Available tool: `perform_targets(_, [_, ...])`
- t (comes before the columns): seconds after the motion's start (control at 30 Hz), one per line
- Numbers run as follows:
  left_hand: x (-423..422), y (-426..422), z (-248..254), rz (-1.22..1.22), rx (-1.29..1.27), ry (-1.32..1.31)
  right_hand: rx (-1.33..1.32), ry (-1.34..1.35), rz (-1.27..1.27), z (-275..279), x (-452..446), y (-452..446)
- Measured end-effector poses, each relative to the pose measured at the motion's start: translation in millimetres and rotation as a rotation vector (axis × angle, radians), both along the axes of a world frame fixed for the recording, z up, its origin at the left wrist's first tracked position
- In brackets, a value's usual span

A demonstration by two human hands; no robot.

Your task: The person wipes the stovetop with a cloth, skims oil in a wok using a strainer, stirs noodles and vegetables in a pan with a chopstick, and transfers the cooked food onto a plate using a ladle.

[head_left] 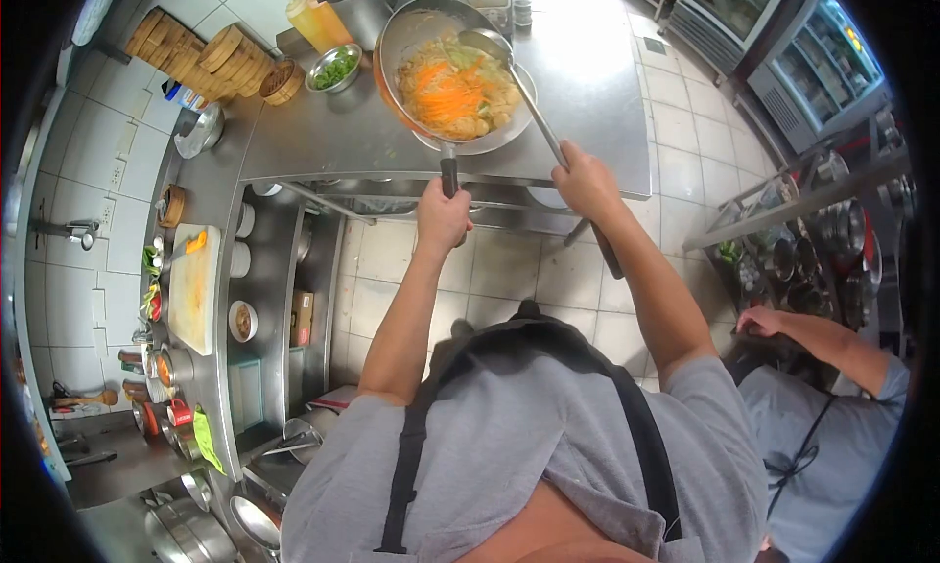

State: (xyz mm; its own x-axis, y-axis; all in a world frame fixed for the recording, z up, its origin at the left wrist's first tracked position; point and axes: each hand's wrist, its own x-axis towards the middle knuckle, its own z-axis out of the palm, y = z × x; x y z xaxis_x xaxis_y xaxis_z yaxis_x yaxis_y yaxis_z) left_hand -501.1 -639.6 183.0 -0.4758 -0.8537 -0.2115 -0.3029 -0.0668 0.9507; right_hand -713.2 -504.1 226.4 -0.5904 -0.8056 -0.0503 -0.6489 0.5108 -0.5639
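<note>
My left hand (444, 213) is wrapped round the black handle of a frying pan (389, 91), which is tilted over a white plate (523, 124) on the steel counter. In my right hand (586, 181) is the long handle of a ladle (534, 106); its bowl is at the pan's far right edge, against the food. Shredded orange carrot (446, 98) lies over pale noodle-like strands and yellowish pieces. Pan and food hide much of the plate, so I cannot tell how much food rests on it.
Beyond the pan stand a metal pitcher (354, 10), yellow bottles (311, 24) and a bowl of chopped greens (334, 69). Bamboo steamers (235, 62) stack at the left. A cutting board (193, 289) lies on the left counter. Another person (827, 416) stands close at my right, beside shelving.
</note>
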Motion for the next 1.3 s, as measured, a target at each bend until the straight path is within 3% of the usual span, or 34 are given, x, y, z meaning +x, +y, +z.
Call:
perform_targets(0.23, [-4,7,5,0.032,-0.133,-0.186,-0.033,0.016,0.002,-14,3,16])
perform_targets(0.37, [2,-17,-40,0.024,-0.38,-0.249,0.017,0.049,0.02,-18,11,26])
perform_targets(0.73, [14,-29,-3,0.063,-0.561,-0.441,0.064,0.254,0.073,-49,9,55])
perform_targets(1.07, [19,-31,13,0.018,-0.436,-0.555,0.084,0.271,0.07,-21,-8,-11])
perform_targets(1.3, [20,-38,15,0.019,-0.405,-0.571,0.134,0.302,0.146,-11,-13,13])
